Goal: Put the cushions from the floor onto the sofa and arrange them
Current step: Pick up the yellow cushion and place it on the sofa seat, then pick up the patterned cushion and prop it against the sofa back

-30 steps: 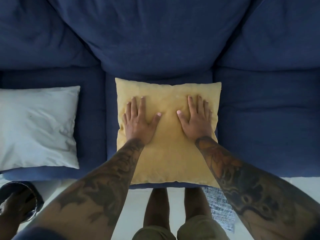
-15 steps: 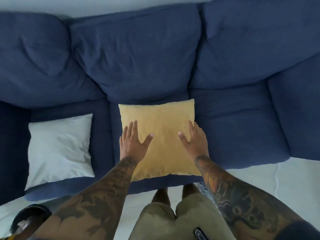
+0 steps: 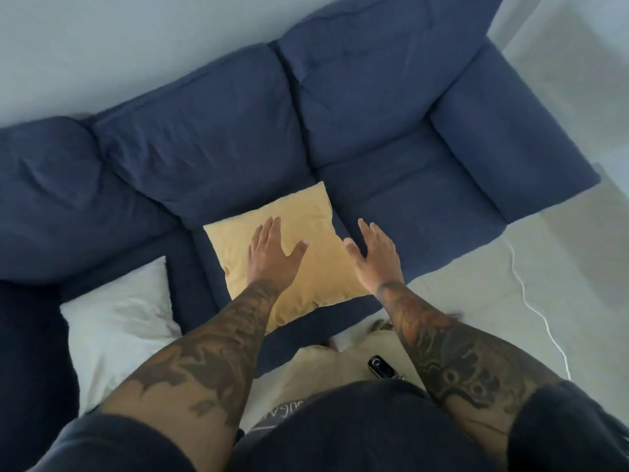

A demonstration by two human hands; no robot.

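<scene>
A yellow cushion lies flat on the middle seat of the dark blue sofa. My left hand hovers over the cushion's middle with fingers spread, and I cannot tell whether it touches the fabric. My right hand is open just past the cushion's right edge, above the blue seat, holding nothing. A white cushion lies flat on the left seat, partly hidden by my left forearm.
The sofa's right armrest ends near a pale floor where a white cable runs. A pale wall stands behind the sofa. A small black device hangs at my waist.
Both hands have lifted back from pressing the yellow cushion; the right hand slid off its right edge. My view has pulled up and away and tilted, showing the wall and the armrest.
</scene>
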